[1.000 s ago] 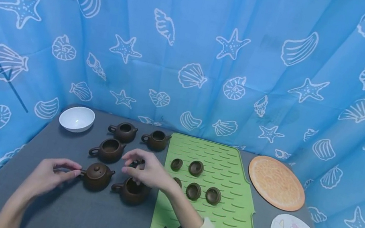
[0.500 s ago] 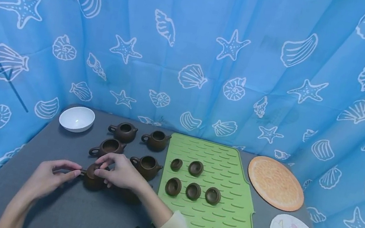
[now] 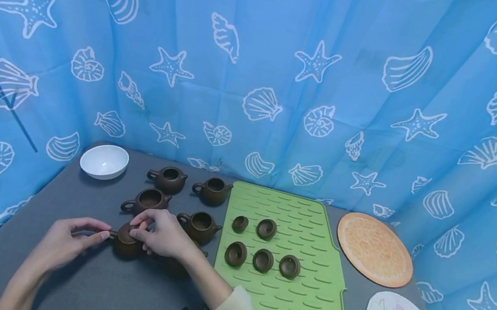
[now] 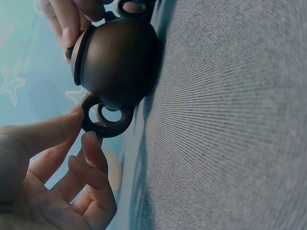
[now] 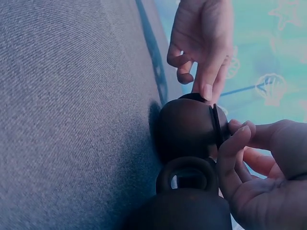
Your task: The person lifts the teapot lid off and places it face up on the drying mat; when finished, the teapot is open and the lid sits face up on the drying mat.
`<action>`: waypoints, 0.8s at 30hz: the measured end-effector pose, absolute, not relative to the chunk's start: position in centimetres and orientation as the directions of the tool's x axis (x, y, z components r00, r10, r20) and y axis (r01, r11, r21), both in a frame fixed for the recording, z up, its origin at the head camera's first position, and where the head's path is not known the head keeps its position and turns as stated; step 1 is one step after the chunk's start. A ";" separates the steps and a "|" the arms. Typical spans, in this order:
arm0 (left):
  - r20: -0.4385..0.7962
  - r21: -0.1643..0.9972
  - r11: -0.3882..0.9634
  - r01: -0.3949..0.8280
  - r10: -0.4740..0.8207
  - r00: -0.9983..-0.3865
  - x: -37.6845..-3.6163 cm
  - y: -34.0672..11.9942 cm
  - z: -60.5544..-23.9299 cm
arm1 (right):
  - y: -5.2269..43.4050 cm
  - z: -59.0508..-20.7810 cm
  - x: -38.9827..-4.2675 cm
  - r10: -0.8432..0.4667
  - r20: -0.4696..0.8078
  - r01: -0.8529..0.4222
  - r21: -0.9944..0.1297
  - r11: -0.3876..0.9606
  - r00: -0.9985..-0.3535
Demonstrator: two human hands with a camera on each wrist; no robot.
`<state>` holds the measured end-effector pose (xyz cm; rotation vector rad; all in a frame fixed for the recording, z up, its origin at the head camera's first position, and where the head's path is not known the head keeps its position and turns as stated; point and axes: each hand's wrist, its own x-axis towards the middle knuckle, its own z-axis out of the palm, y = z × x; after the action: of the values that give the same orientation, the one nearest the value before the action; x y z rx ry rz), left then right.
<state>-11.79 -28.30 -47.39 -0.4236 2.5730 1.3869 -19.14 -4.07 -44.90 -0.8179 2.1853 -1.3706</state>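
A small brown teapot (image 3: 125,245) with its lid on stands on the grey table (image 3: 105,290) near the front left. My left hand (image 3: 101,234) pinches its ring handle (image 4: 105,119) between thumb and fingers. My right hand (image 3: 139,229) reaches in from the right, and its fingertips (image 5: 238,136) grip the lid (image 5: 217,125) on top. A second, open teapot (image 3: 176,267) sits just right of it, mostly hidden under my right forearm; its handle (image 5: 187,176) shows in the right wrist view.
Several open teapots (image 3: 200,226) stand behind the one I hold, with a white bowl (image 3: 104,161) at the back left. Several loose lids (image 3: 263,260) lie on a green ribbed mat (image 3: 301,308). Two round mats (image 3: 374,249) lie at the right. Blue curtain surrounds the table.
My right hand moved left from above the open front teapot onto the lid of the teapot that my left hand holds. The left hand stayed put.
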 end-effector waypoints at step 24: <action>-0.308 0.792 0.501 -0.348 -0.164 -0.937 -11.8 -28.3 -47.3 | 3.2 -43.1 -19.0 -0.671 0.038 -0.261 -0.936 0.235 -0.741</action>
<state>-11.85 -28.29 -47.29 -0.4397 2.5507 1.4122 -19.04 3.17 -43.08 -0.8584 2.1422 -1.5106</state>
